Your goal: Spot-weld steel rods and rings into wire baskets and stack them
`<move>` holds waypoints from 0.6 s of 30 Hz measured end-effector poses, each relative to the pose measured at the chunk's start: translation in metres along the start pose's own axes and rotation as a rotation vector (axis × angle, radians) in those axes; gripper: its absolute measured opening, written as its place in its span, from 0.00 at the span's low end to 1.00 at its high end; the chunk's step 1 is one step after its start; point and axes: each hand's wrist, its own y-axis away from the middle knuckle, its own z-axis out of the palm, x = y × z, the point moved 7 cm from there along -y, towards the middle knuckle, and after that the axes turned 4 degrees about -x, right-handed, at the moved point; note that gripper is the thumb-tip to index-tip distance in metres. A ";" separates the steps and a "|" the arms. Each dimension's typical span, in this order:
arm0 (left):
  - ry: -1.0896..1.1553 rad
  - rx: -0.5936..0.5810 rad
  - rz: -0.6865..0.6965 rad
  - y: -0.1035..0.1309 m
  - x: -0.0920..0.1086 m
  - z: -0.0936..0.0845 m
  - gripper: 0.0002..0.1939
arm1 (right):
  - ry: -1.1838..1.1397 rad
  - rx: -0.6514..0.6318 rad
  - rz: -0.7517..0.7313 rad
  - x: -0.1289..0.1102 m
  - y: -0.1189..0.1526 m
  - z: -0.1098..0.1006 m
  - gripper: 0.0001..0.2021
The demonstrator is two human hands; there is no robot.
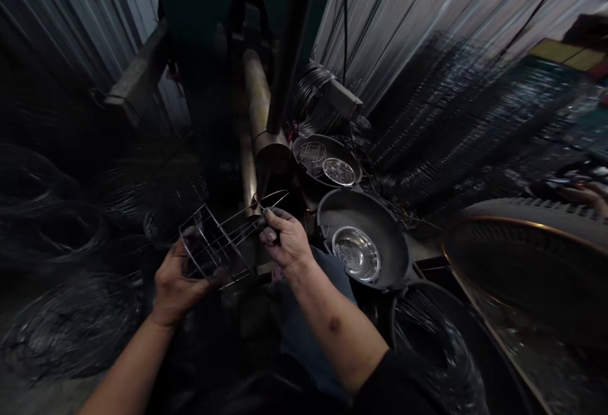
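Observation:
A wire frame (222, 237) made of thin metal rods hangs in front of me, left of centre. My left hand (183, 279) grips its left end, with the fingers partly hidden behind the rods. At the frame's right end, my right hand (282, 236) pinches a thin wire piece between thumb and fingers, close to the tip of the machine's lower electrode. The machine's thick brass-coloured cylinder (259, 98) stands just above, with a thinner rod (248, 171) below it that ends near the wire.
To the right are a dark pan holding a shiny metal bowl (356, 253) and a farther pan (327, 160) with small wire parts. Wire bundles (434, 339) lie at lower right, coils (71, 326) at lower left. A copper-rimmed round object (527, 269) stands far right.

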 end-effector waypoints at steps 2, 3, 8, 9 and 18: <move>0.016 0.003 0.027 0.000 0.003 -0.001 0.38 | -0.002 0.004 -0.006 0.001 0.000 0.000 0.08; 0.021 0.006 0.046 -0.001 0.005 -0.001 0.39 | -0.008 0.003 -0.012 0.002 0.001 0.001 0.08; -0.026 0.045 0.104 -0.001 0.014 -0.006 0.40 | -0.064 0.009 -0.036 0.006 0.002 -0.001 0.07; -0.030 0.050 0.108 -0.001 0.015 -0.006 0.40 | -0.069 0.013 -0.031 0.006 0.002 -0.001 0.07; -0.049 0.059 0.136 -0.006 0.019 -0.008 0.38 | -0.119 0.035 -0.016 0.009 -0.002 0.000 0.06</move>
